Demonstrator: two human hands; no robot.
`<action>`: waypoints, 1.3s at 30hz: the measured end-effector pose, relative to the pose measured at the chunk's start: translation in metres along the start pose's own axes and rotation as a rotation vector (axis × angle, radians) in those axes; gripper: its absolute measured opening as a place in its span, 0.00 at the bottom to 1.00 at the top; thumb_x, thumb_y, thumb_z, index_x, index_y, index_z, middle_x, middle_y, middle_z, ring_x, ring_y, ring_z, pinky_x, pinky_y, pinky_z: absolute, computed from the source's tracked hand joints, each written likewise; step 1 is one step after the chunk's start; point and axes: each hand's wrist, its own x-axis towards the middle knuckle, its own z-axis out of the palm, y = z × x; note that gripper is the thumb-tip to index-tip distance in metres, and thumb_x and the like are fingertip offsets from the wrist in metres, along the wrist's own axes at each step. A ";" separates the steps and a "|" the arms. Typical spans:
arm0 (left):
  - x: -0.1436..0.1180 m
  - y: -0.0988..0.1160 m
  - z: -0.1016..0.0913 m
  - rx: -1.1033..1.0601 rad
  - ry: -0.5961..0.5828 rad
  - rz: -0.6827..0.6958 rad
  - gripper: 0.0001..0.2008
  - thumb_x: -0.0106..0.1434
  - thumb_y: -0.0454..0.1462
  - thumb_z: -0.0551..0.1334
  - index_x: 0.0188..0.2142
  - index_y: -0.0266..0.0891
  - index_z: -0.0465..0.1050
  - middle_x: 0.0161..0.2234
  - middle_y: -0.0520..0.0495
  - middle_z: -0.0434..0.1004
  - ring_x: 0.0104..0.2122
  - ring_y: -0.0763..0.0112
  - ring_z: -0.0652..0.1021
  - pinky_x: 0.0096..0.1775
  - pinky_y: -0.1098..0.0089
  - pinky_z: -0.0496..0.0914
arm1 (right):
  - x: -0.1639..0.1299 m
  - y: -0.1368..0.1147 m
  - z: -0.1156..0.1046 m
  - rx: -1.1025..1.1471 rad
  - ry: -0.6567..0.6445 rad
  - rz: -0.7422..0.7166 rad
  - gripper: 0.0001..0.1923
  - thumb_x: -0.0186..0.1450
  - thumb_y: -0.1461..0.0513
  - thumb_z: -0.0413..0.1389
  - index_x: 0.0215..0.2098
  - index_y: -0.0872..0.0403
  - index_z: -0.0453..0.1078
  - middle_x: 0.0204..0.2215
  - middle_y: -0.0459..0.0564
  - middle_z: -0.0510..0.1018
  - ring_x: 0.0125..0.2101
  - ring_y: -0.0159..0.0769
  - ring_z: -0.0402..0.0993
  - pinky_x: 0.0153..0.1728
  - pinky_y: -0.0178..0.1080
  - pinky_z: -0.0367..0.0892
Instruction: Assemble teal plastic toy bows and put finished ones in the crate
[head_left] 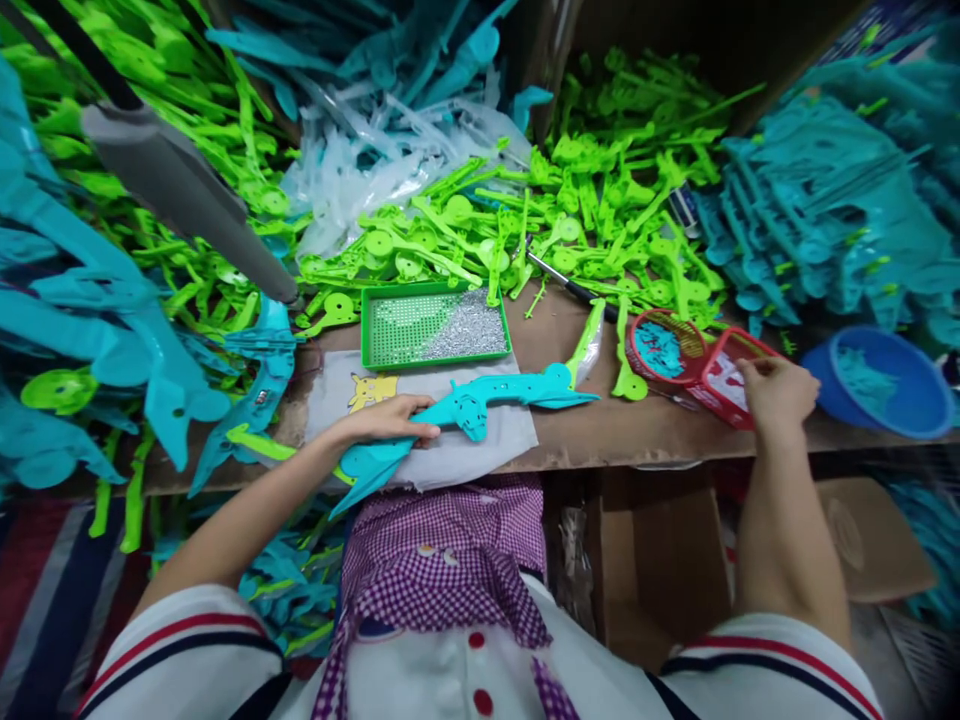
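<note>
**Hand in the red basket, teal part pinned**

I see my right hand (776,392) dipping curled fingers into one of two red baskets (731,385); whether it pinches anything I cannot tell. My left hand (386,425) presses flat on the teal part (480,400), near the table's front edge. One green tray (435,325) holds silvery screws; one blue bowl (885,380) holds teal pieces.

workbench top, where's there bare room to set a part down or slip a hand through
Bare brown workbench top shows along the front edge, between the grey cloth under the left hand and the red mesh baskets at the right hand. A smaller patch lies right of the green screw tray. Elsewhere, green and teal plastic parts crowd it.
</note>
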 end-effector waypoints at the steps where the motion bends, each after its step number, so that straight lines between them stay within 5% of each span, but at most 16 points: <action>1: 0.000 0.000 0.000 0.001 0.001 0.003 0.23 0.59 0.51 0.68 0.44 0.37 0.70 0.33 0.48 0.79 0.33 0.65 0.79 0.38 0.66 0.71 | -0.002 0.002 0.000 0.023 0.024 -0.008 0.21 0.54 0.68 0.67 0.15 0.49 0.60 0.21 0.53 0.74 0.29 0.41 0.70 0.39 0.50 0.60; 7: 0.000 0.001 0.001 -0.016 0.010 0.013 0.21 0.58 0.50 0.68 0.42 0.36 0.71 0.32 0.48 0.79 0.33 0.66 0.79 0.37 0.67 0.71 | -0.050 -0.012 -0.020 0.429 0.118 0.022 0.15 0.58 0.69 0.59 0.19 0.50 0.62 0.19 0.51 0.73 0.21 0.38 0.72 0.30 0.45 0.67; 9: 0.001 -0.001 0.001 -0.027 0.006 0.009 0.22 0.58 0.49 0.68 0.43 0.36 0.71 0.31 0.48 0.79 0.32 0.66 0.78 0.36 0.68 0.71 | -0.098 -0.036 -0.029 0.697 0.162 -0.087 0.09 0.61 0.62 0.58 0.24 0.52 0.64 0.20 0.50 0.73 0.19 0.37 0.70 0.26 0.44 0.67; 11: 0.002 -0.002 0.000 -0.033 -0.004 0.012 0.22 0.58 0.49 0.68 0.43 0.36 0.71 0.31 0.48 0.78 0.31 0.67 0.78 0.35 0.68 0.71 | -0.161 -0.065 -0.028 0.799 0.057 -0.339 0.11 0.64 0.55 0.57 0.29 0.55 0.69 0.21 0.47 0.72 0.21 0.35 0.68 0.29 0.43 0.68; 14: 0.002 -0.003 -0.001 -0.030 -0.016 0.025 0.22 0.58 0.50 0.68 0.43 0.36 0.71 0.32 0.48 0.79 0.32 0.67 0.79 0.36 0.68 0.71 | -0.247 -0.102 -0.005 0.800 -0.149 -0.516 0.15 0.62 0.51 0.61 0.28 0.54 0.73 0.28 0.48 0.75 0.31 0.37 0.73 0.38 0.43 0.70; 17: 0.002 -0.004 -0.002 -0.025 -0.008 0.023 0.22 0.58 0.49 0.69 0.44 0.36 0.72 0.33 0.46 0.80 0.33 0.66 0.79 0.37 0.67 0.71 | -0.291 -0.120 0.024 0.765 -0.147 -0.545 0.17 0.64 0.49 0.59 0.27 0.54 0.72 0.37 0.52 0.73 0.42 0.41 0.73 0.50 0.49 0.67; 23: 0.004 -0.008 -0.001 -0.057 -0.014 0.030 0.22 0.57 0.49 0.69 0.44 0.37 0.72 0.32 0.47 0.79 0.31 0.67 0.78 0.36 0.67 0.71 | -0.298 -0.119 0.038 0.663 -0.127 -0.580 0.17 0.67 0.50 0.56 0.27 0.53 0.71 0.37 0.52 0.71 0.44 0.44 0.71 0.54 0.56 0.60; 30: 0.006 -0.013 0.000 -0.032 0.005 0.019 0.23 0.56 0.51 0.69 0.43 0.36 0.71 0.33 0.47 0.79 0.32 0.66 0.79 0.35 0.67 0.71 | -0.299 -0.117 0.037 0.705 -0.086 -0.557 0.15 0.66 0.51 0.57 0.28 0.53 0.69 0.37 0.51 0.69 0.43 0.42 0.72 0.50 0.53 0.65; 39: 0.005 -0.011 0.000 -0.003 0.013 0.039 0.22 0.57 0.50 0.69 0.43 0.37 0.72 0.32 0.48 0.79 0.31 0.67 0.78 0.34 0.69 0.70 | -0.305 -0.125 0.036 0.543 -0.156 -0.643 0.14 0.67 0.52 0.56 0.29 0.52 0.72 0.37 0.52 0.71 0.43 0.44 0.70 0.51 0.54 0.61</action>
